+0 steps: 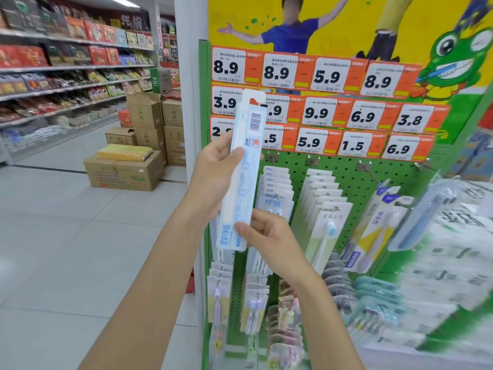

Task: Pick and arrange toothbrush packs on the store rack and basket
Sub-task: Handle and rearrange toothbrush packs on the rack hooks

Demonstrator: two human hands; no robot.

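A long white and pale-blue toothbrush pack (pixel 244 166) stands upright in front of the green pegboard rack (pixel 354 174), back side with barcode facing me. My left hand (pixel 216 177) grips its middle from the left. My right hand (pixel 264 233) pinches its lower right edge. Rows of hanging toothbrush packs (pixel 322 206) fill the hooks below the price tags; some upper hooks (pixel 365 166) are bare.
Orange price tags (pixel 325 108) cover the rack's top under a yellow poster. Cardboard boxes (pixel 125 169) stack on the tiled aisle floor at the left, beside long snack shelves (pixel 66 76). A white printed display (pixel 453 249) stands at the right.
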